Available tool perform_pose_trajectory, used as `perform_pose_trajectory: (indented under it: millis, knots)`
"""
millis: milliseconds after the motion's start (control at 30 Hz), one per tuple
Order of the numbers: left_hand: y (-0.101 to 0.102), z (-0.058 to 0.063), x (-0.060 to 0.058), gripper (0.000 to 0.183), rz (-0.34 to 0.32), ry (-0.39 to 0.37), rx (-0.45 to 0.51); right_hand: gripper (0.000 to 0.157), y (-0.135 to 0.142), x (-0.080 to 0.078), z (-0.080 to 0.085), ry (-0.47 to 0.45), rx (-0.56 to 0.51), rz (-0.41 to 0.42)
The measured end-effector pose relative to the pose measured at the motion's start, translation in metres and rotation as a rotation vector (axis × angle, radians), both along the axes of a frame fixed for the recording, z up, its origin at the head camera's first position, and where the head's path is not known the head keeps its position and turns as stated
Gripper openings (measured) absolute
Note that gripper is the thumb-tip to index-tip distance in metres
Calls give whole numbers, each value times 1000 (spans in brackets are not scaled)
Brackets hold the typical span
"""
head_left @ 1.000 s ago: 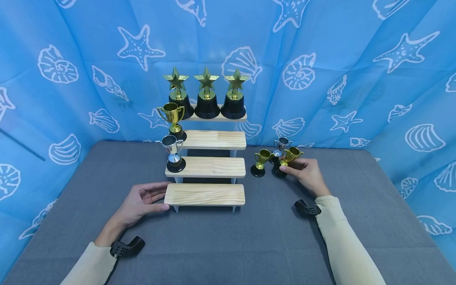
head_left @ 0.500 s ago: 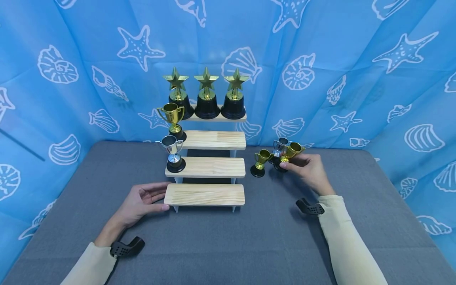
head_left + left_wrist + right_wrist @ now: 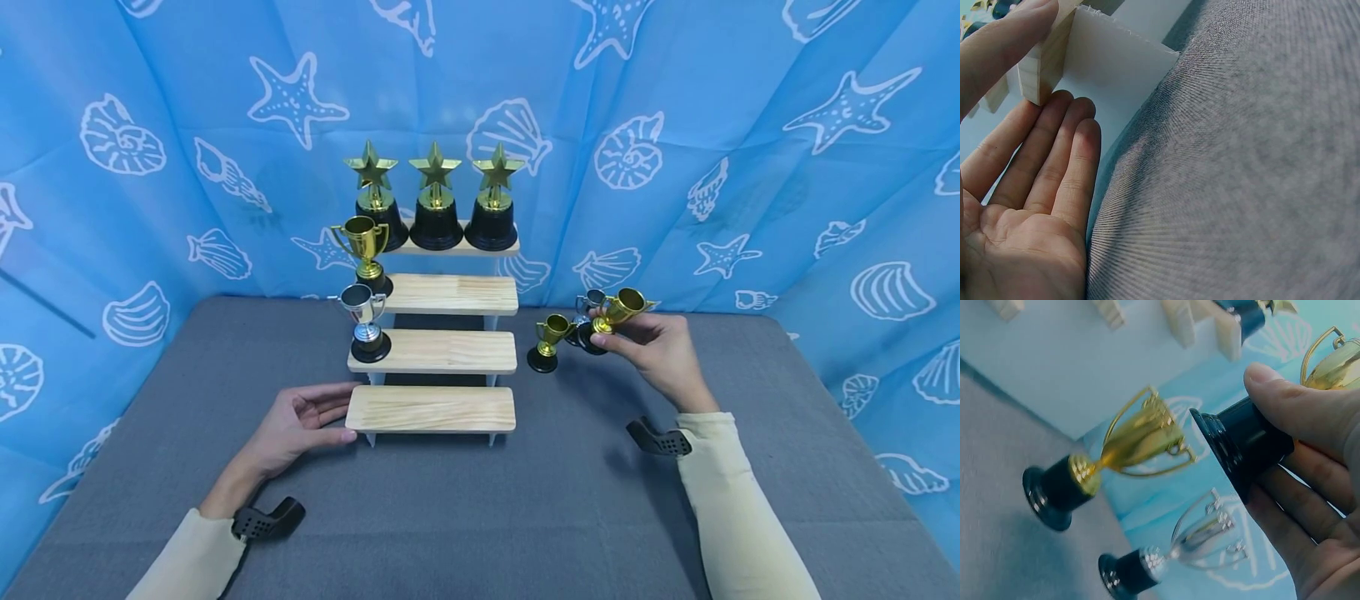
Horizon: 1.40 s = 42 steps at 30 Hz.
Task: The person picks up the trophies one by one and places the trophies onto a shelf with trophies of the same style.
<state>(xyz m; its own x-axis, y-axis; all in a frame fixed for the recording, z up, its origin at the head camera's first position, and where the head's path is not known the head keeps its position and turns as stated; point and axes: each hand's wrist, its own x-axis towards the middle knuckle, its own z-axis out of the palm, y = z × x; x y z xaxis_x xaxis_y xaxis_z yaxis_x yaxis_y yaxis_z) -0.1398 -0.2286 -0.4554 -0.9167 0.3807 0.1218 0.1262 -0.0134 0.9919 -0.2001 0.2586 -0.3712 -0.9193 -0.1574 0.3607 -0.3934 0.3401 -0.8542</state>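
My right hand (image 3: 660, 354) pinches a gold trophy cup (image 3: 624, 307) by its black base, the cup tilted and held off the table. In the right wrist view the base (image 3: 1241, 434) sits between thumb and fingers. Close by stand another gold trophy cup (image 3: 553, 331) and a silver trophy cup (image 3: 1200, 540), partly hidden in the head view. My left hand (image 3: 296, 429) touches the left end of the lowest step (image 3: 431, 410) of a wooden stepped display stand; its fingers (image 3: 1075, 175) are nearly straight, with the thumb over the board's edge.
Three gold star trophies (image 3: 436, 200) line the stand's top step. A gold cup (image 3: 365, 246) stands at the left of the second step, and a silver cup (image 3: 367, 321) below it on the third. A blue seashell curtain (image 3: 697, 167) hangs behind the grey table (image 3: 562, 517).
My right hand has lifted the gold trophy cup off the table, moving it up and slightly right. The left hand and the stand have stayed put.
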Motion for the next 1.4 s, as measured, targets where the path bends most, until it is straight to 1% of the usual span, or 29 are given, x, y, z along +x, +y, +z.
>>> perform_pose_trajectory:
  millis: [467, 967, 1233, 1400]
  knots:
    - [0, -1, 0, 69, -11, 2, 14, 34, -14, 13, 21, 64, -48, 68]
    - [0, -1, 0, 69, 0, -2, -2, 36, -28, 24, 30, 72, -1, 94]
    - [-1, -1, -1, 70, -9, -3, 6, 37, -35, 28, 31, 66, -6, 117]
    - [-1, -1, -1, 70, -10, -8, 8, 37, -43, 31, 30, 47, 17, 127]
